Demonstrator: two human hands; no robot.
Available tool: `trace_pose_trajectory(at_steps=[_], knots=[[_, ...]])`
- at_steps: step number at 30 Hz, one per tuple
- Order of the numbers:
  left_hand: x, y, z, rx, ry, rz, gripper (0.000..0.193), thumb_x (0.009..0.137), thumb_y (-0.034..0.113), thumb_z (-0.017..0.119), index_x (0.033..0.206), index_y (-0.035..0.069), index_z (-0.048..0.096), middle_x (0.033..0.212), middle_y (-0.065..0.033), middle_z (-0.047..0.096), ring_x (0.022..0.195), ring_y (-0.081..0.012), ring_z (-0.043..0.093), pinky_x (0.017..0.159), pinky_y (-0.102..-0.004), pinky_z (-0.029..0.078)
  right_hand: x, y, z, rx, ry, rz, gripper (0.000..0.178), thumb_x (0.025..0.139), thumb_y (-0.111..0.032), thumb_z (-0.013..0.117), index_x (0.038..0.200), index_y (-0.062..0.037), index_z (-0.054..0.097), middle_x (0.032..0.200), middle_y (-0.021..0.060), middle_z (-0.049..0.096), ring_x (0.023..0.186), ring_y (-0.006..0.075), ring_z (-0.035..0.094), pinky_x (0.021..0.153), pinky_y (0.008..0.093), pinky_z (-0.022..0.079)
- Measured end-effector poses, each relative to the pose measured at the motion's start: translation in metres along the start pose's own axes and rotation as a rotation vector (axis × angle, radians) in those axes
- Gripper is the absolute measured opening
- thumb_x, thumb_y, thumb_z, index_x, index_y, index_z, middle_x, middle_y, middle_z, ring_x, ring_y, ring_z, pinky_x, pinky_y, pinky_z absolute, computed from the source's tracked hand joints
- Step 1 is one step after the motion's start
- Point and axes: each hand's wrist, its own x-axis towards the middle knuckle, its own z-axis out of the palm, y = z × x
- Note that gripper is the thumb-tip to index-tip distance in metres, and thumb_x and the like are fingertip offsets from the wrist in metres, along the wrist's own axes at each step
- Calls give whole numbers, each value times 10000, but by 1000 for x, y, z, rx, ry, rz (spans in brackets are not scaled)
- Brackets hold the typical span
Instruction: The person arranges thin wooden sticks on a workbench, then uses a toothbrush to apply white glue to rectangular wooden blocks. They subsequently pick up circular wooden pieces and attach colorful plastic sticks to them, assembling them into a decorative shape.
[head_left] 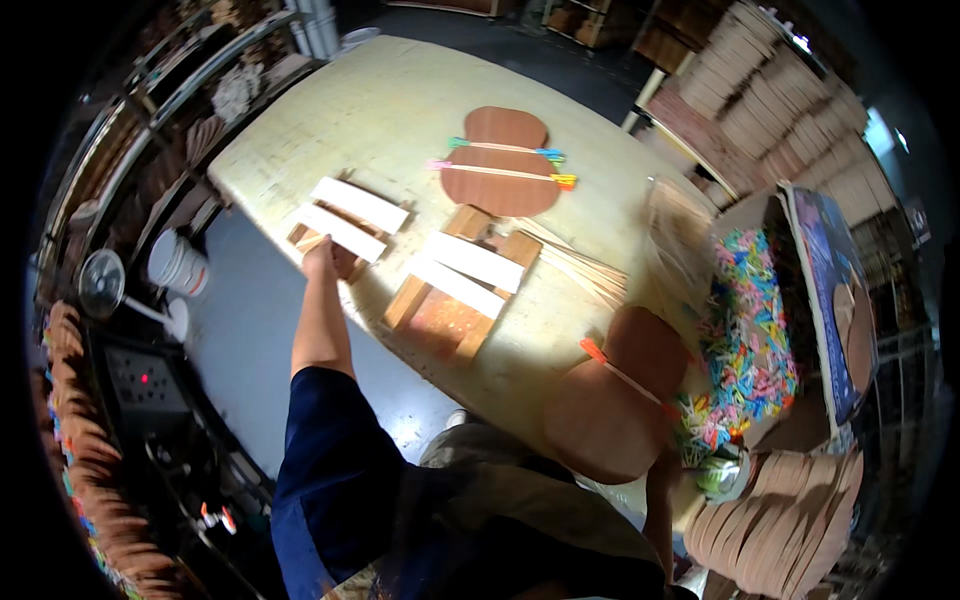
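My left hand (318, 255) reaches to the near end of a small wooden frame (345, 265) that carries two white strips (345, 232). Its fingers are drawn together by a short pale piece too small to name. At the near table edge, my right hand (663, 472) grips a brown figure-eight wooden panel (607, 420) from its lower right; the fingers are mostly hidden. Orange clothespins (593, 350) pinch a thin stick across the panel's waist. A second wooden frame (440, 325) with white strips (460, 287) stands between the hands.
Farther back on the pale table (400, 90) lies another brown panel (500, 188) with sticks and coloured clothespins. Loose thin sticks (580, 265) lie mid-table. At right are a box of colourful clothespins (745, 330) and stacked panels (780, 520). White buckets (178, 265) stand on the floor at left.
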Motion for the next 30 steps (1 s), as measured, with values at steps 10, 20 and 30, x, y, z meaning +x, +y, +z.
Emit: trace_pose_trajectory(at_steps=[10,20,30], knots=[[-122,8,25,-300,-299,481,122,909,99,633,1000,21,656,908,-25,624,765,-131,545,727,-255,463,1,-3,41,-80,187,36,204,849,-130,542,1042,-128,609,988,155,585,945,365,542,820,509,434],[-497,-87,16,409,-1482,1337,93,776,-19,611,831,51,585,931,-119,583,887,-329,546,775,-413,456,-14,-25,-46,1514,36,430,145,940,-162,572,1038,-64,615,877,38,599,730,147,590,654,306,494],[-520,-130,21,405,-1582,1320,127,732,-58,625,819,20,577,1027,-160,599,1006,-358,573,859,-428,474,-34,-35,-26,2362,59,396,103,930,-85,542,1004,-28,587,926,68,624,857,207,636,773,377,548]])
